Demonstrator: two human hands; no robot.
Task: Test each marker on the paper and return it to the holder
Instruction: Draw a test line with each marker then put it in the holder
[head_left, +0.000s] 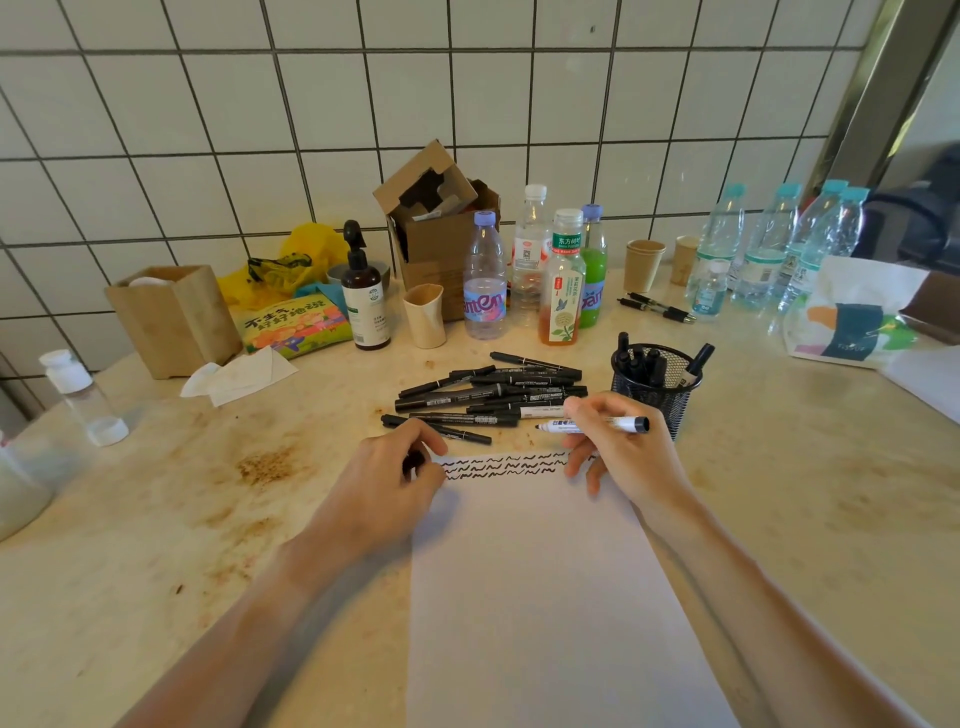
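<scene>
A white sheet of paper (545, 597) lies in front of me, with two rows of black squiggles along its top edge. My right hand (618, 447) grips a white-barrelled marker (558, 427), uncapped, tip pointing left just above the paper's top edge. My left hand (400, 475) rests at the paper's top left corner, its fingers curled round a small black cap (414, 461). A pile of several black markers (493, 397) lies beyond the paper. The black mesh holder (655, 387) stands right of the pile with several markers in it.
Bottles (484, 280), paper cups (425, 316), a cardboard box (441, 228), a pump bottle (363, 296) and a wooden box (174, 317) line the tiled wall. More water bottles (769, 249) and a tissue pack (852, 317) stand at right. A small clear bottle (83, 397) stands at left.
</scene>
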